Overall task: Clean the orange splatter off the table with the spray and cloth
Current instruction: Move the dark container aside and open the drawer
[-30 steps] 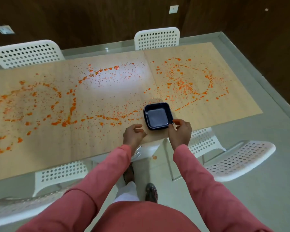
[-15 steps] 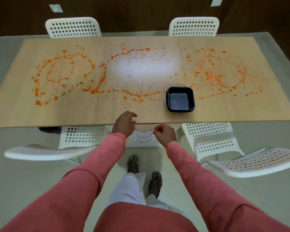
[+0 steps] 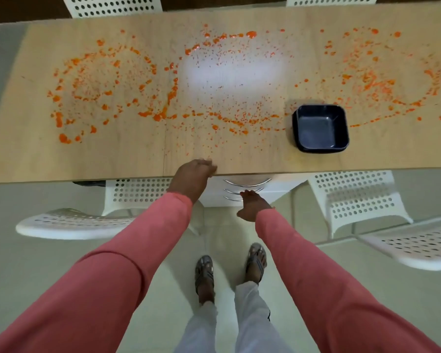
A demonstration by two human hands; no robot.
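Note:
Orange splatter (image 3: 161, 114) covers the long wooden table (image 3: 61, 161) in rings and dots from left to right. My left hand (image 3: 192, 174) rests on the table's near edge at the middle, fingers relaxed and holding nothing. Below the table edge, my right hand (image 3: 252, 206) hangs with fingers extended toward a white chair's metal rails (image 3: 242, 191); it holds nothing. No spray bottle or cloth shows in this view.
An empty dark blue square dish (image 3: 320, 127) sits on the table near its front edge, right of centre. White perforated chairs stand under the near side (image 3: 138, 191), to the left (image 3: 71, 224) and right (image 3: 354, 200), with more behind the table (image 3: 112, 6).
Both hands let go of the blue dish and drew back left. The view shifted to centre on the table; my left hand now rests on the edge, my right dropped below it.

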